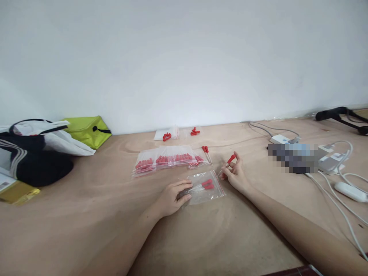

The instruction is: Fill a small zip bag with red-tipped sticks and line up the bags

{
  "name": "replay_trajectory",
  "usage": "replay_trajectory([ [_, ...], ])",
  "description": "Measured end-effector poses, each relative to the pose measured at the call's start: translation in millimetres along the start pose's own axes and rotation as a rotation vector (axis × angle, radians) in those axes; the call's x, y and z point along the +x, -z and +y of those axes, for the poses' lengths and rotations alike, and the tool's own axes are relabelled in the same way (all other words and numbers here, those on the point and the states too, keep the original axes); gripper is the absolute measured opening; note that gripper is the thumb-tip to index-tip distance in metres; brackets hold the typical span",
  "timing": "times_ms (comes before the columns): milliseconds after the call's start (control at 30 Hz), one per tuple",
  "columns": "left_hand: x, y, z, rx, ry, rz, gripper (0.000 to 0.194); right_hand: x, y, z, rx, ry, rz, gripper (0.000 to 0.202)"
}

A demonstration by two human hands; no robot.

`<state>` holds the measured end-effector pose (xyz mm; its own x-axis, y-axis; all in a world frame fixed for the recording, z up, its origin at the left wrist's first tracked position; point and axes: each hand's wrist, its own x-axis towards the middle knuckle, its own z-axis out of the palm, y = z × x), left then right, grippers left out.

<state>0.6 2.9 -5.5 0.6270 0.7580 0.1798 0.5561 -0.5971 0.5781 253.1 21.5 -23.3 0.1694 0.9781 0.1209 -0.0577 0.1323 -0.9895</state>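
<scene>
At table (86,230) centre, left hand (172,197) lies flat, fingers together, pinning the bag (207,190), which holds red-bulbed droppers. Right hand (234,172), just right of the bag's mouth, pinches a dropper (230,161), long axis slanting toward that bag.

A plain white wall (184,57) rises behind the light brown plywood counter (86,230), meeting it along a straight edge. Soft, even light falls throughout, casting faint shadows.
</scene>
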Motion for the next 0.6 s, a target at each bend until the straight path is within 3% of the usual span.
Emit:
replay_trajectory([
  [167,0.0,1.3,2.6,0.007,0.016,-0.008,0.031,-1.3,-7.3,-1.3,0.093,-0.062,0.051,0.071],
  [367,-1.5,1.0,2.0,0.011,0.043,-0.010,0.037,-8.6,-9.8,1.1,0.144,-0.095,-0.089,0.045],
  [600,-1.1,1.2,1.8,0.015,0.047,-0.008,0.037,-11.1,-5.5,-4.1,-0.060,-0.188,-0.231,0.044],
])
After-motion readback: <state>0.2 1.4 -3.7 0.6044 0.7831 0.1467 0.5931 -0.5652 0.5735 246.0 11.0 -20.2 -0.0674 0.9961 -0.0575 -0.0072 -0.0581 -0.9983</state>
